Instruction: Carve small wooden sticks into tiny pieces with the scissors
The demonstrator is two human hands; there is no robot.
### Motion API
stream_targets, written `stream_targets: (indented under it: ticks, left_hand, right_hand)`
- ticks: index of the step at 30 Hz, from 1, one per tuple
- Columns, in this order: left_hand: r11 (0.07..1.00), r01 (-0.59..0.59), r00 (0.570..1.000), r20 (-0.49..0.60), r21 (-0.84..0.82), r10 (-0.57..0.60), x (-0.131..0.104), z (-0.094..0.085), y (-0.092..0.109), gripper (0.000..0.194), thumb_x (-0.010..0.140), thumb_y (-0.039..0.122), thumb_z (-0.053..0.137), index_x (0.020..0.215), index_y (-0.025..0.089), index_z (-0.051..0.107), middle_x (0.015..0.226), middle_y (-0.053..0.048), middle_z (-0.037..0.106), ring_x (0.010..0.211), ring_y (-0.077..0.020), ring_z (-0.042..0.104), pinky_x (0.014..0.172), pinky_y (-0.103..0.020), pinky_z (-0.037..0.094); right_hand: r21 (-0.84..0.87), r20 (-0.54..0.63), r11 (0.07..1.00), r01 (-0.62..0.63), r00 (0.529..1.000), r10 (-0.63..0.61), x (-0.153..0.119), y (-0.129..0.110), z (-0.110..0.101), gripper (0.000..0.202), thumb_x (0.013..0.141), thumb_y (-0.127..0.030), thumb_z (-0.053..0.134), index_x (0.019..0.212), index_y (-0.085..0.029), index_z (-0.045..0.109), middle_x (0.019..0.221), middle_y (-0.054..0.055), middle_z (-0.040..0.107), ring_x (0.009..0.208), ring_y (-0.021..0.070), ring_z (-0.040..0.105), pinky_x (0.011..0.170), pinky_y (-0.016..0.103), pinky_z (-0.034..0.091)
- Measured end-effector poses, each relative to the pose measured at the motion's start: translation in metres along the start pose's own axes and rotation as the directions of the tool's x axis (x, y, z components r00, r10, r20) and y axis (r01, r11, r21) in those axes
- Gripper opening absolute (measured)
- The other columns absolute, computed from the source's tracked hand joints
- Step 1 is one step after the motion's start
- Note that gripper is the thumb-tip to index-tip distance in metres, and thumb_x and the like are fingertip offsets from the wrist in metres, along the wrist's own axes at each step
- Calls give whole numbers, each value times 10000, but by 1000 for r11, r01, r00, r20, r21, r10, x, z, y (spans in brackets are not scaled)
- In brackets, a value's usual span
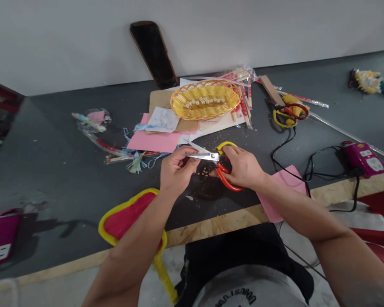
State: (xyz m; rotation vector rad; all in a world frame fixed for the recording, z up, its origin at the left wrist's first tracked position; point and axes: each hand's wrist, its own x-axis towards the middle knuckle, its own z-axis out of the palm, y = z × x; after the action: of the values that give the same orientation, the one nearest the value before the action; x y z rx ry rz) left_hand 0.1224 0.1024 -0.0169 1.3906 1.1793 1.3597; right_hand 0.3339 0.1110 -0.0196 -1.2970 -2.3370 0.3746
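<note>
My right hand [245,166] grips a pair of scissors [213,157] by its yellow and red handles, the blades spread apart and pointing left. Beside the blade tips, my left hand [178,168] is closed in a pinch. A tiny pale bit shows at its fingertips between the blades, too small to name. Below the scissors, several small tan pieces [205,172] and crumbs lie scattered on the dark table [64,166]. Behind both hands sits a yellow woven basket [208,111] with a row of small pale pieces in it.
Pink paper [161,141] and tassels [137,164] lie left of the basket; wrapped sticks [245,104] lie right. A phone [154,53] leans on the wall. A glue gun [294,106], its cord and a purple power box [365,158] are right. A red-yellow fan-shaped item [128,215] overhangs the front edge.
</note>
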Motion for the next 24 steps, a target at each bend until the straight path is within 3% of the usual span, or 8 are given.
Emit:
stream_targets:
  ticks: [6, 12, 18, 24]
  left_hand:
    - [999, 34, 998, -50, 18, -34, 0, 3, 1, 185, 788, 339, 814, 860, 188, 736, 766, -6, 696, 474, -63, 558, 426, -171, 409]
    - [999, -9, 1000, 6, 44, 9, -1, 6, 4, 43, 808, 228, 765, 806, 192, 742, 918, -26, 702, 511, -51, 565, 454, -183, 429]
    - [998, -19, 999, 34, 56, 17, -2, 4, 3, 9, 816, 187, 732, 820, 194, 736, 918, -18, 693, 512, -54, 552, 484, -205, 453]
    - [988, -62, 998, 26, 142, 59, -3, 3, 3, 20, 813, 194, 741, 831, 203, 742, 919, -18, 715, 576, -79, 571, 500, -216, 436]
  right_hand:
    - [11, -9, 1000, -5, 1000, 5, 1, 3, 1, 627, 892, -767, 479, 1046, -165, 564, 951, 128, 682, 874, 265, 649, 776, 364, 498]
    - [-47, -4, 999, -4, 1000, 4, 3, 4, 0, 771, 834, -823, 490, 1144, -120, 550, 1103, 204, 660, 1059, 368, 604, 941, 508, 499]
    - [-24, 24, 1000, 0, 1000, 1, 2, 2, 1, 798, 816, -836, 506, 1171, -122, 533, 1136, 201, 647, 1101, 372, 585, 975, 524, 494]
    - [-9, 42, 1000, 16, 999, -15, 2, 0, 3, 729, 842, -801, 518, 1108, -122, 537, 1064, 194, 651, 1023, 351, 607, 956, 506, 505]
